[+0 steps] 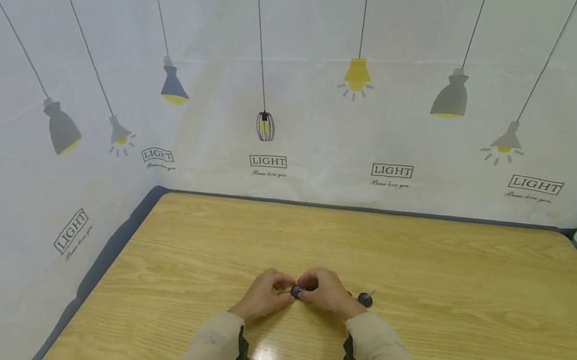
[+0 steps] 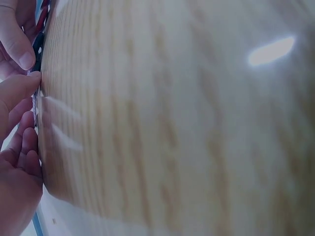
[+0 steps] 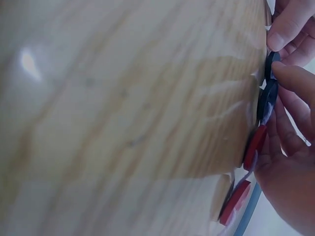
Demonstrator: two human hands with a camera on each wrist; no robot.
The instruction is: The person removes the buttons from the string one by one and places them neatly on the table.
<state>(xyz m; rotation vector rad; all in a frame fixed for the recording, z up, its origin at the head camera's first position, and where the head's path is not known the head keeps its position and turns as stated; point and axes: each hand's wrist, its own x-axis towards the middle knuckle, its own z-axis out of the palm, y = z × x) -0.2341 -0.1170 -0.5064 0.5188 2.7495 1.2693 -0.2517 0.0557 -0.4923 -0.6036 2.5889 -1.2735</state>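
Both hands meet over the table around a small black disc (image 1: 297, 291). My right hand (image 1: 328, 291) pinches this disc between thumb and fingers. From its left side a thin pale cord (image 1: 284, 292) runs to my left hand (image 1: 264, 293), which pinches it close to the disc. In the right wrist view the right thumb presses on the pinched black disc (image 3: 271, 65), with the left thumb tip just above it. Below it a second black disc (image 3: 267, 101) and a red disc (image 3: 254, 146) stand in a row, pale cord beside them. The right palm partly hides the row.
Another red disc (image 3: 235, 202) ends the row in the right wrist view. In the head view a dark disc (image 1: 365, 300) lies right of the right wrist. The wooden table (image 1: 424, 262) meets a pale wall covering (image 1: 314, 101) printed with lamps.
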